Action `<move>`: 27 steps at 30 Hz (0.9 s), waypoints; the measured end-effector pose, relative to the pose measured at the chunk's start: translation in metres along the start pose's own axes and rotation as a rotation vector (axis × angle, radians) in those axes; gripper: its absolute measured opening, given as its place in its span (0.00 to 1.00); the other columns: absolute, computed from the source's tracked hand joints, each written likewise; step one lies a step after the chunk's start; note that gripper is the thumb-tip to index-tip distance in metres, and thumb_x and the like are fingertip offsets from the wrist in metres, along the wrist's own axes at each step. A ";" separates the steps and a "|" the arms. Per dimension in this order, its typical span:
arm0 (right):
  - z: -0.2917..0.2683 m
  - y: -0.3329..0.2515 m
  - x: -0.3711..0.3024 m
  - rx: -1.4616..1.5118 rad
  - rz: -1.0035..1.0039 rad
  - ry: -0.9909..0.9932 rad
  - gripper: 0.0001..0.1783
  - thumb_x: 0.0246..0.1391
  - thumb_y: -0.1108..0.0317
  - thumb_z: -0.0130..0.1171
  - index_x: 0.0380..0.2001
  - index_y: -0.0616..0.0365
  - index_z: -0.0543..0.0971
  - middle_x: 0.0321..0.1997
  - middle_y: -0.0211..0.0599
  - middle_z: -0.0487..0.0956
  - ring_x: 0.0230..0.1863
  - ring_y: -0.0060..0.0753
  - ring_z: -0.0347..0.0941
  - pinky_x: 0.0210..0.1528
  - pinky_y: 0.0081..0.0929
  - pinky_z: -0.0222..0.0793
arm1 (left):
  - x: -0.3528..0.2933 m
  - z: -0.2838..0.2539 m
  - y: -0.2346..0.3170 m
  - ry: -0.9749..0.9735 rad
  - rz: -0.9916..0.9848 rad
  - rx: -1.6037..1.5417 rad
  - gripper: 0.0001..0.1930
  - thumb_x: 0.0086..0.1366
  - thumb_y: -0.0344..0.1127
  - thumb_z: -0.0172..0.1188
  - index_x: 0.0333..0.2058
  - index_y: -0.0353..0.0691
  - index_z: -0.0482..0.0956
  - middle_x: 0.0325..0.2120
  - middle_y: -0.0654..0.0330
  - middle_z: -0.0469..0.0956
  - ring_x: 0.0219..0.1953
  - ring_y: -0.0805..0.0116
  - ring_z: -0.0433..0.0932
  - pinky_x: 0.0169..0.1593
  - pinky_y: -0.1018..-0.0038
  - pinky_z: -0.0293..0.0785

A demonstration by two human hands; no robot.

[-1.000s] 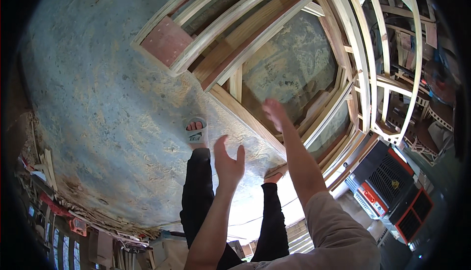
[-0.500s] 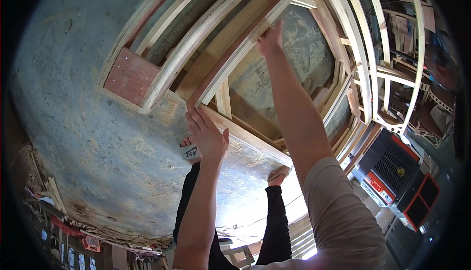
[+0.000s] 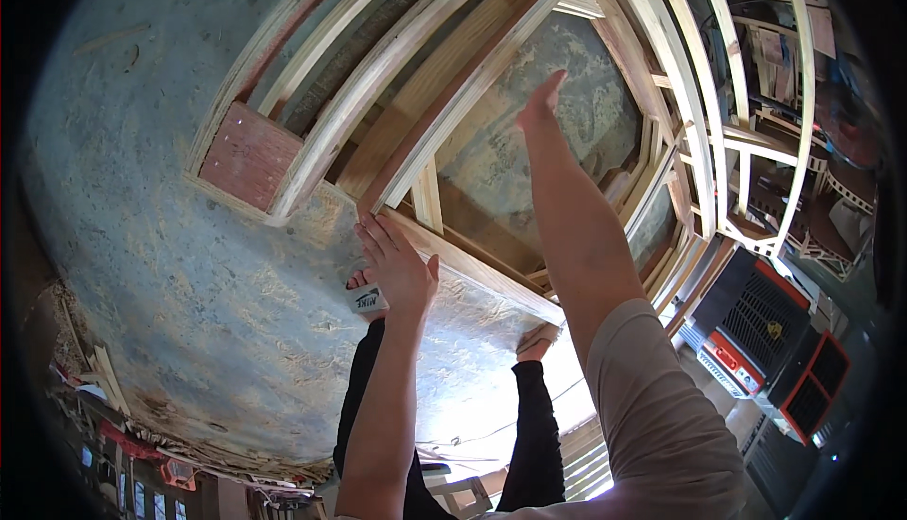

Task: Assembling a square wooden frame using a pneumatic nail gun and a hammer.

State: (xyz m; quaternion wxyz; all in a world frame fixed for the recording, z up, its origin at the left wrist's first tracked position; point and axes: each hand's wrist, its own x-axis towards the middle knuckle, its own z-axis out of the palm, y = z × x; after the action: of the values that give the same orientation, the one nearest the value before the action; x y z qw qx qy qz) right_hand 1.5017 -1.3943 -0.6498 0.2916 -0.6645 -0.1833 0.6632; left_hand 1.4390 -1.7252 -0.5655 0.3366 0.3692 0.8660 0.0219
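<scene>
A large wooden frame of curved slats and straight boards lies in front of me. My left hand (image 3: 399, 270) is open, its straight fingers resting flat against the near corner of the frame, where the long diagonal rail (image 3: 472, 81) meets the front board (image 3: 482, 272). My right hand (image 3: 542, 104) is stretched over the frame's inner opening, apart from the rail. Its thumb is extended and nothing shows in it; the other fingers are partly hidden.
A reddish panel (image 3: 250, 158) fills the frame's left end. More curved slats (image 3: 732, 57) stand at the right. A black and orange machine (image 3: 751, 322) sits at the right on the dusty floor (image 3: 142, 237). My feet are just below the frame, one in a slipper (image 3: 366, 300).
My right hand has come off the diagonal rail and moved to the right and slightly nearer, over the opening. My left hand has stayed at the corner.
</scene>
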 end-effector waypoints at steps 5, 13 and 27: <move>0.048 0.009 -0.009 -0.304 0.004 0.018 0.59 0.48 0.18 0.38 0.72 0.45 0.41 0.77 0.41 0.40 0.76 0.45 0.36 0.72 0.52 0.35 | -0.003 0.004 0.005 0.008 0.022 0.024 0.60 0.50 0.51 0.71 0.65 0.21 0.40 0.66 0.29 0.37 0.69 0.32 0.41 0.67 0.52 0.53; -0.002 0.029 -0.007 0.189 0.110 -0.175 0.51 0.56 0.25 0.36 0.70 0.50 0.50 0.70 0.42 0.59 0.69 0.44 0.55 0.69 0.51 0.48 | -0.006 -0.002 -0.011 0.072 0.037 0.106 0.59 0.51 0.55 0.69 0.64 0.19 0.42 0.65 0.27 0.40 0.69 0.31 0.40 0.70 0.51 0.42; -0.391 0.108 -0.300 -1.225 -0.043 -0.157 0.41 0.52 0.43 0.61 0.61 0.62 0.66 0.60 0.58 0.70 0.63 0.55 0.65 0.64 0.40 0.61 | 0.012 0.016 -0.009 -0.126 0.108 0.283 0.62 0.53 0.61 0.65 0.63 0.15 0.36 0.65 0.24 0.35 0.69 0.30 0.35 0.71 0.51 0.36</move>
State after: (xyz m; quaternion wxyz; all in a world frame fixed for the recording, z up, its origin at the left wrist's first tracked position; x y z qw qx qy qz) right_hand 1.8569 -1.7222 -0.5044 -0.1440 -0.6565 -0.5650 0.4786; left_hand 1.4371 -1.7269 -0.5874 0.3332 0.4595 0.8165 -0.1056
